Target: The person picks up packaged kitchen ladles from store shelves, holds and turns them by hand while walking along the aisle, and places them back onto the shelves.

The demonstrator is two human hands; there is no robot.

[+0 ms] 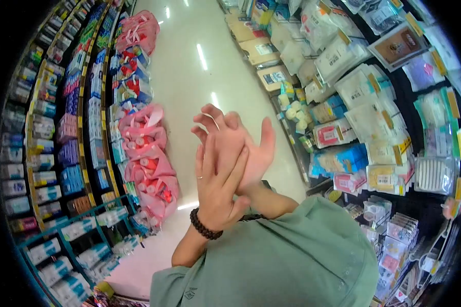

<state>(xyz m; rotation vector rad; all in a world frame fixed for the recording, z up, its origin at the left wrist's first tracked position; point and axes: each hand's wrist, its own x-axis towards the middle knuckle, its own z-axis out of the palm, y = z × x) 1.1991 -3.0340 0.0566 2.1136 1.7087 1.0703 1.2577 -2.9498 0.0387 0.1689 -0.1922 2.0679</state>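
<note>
My left hand (pixel 217 197) lies across the palm of my right hand, its back toward me. Its outstretched fingers rest on the palm, and it carries a thin ring on one finger and a dark braided bracelet (pixel 206 225) at the wrist. Palm up, my right hand (pixel 246 148) has its thumb held out to the side and its fingers loosely bent and apart. No object shows in either hand, though part of the right palm is hidden under the left fingers. Both hands are in front of the green shirt (pixel 271 256).
I stand in a shop aisle with a pale shiny floor (pixel 189 66). Shelves of boxed goods (pixel 71 179) line the left, with pink bags (pixel 148 169) along their front. Packaged goods (pixel 363 97) hang on the right rack. A teal wire rack (pixel 61 235) is at lower left.
</note>
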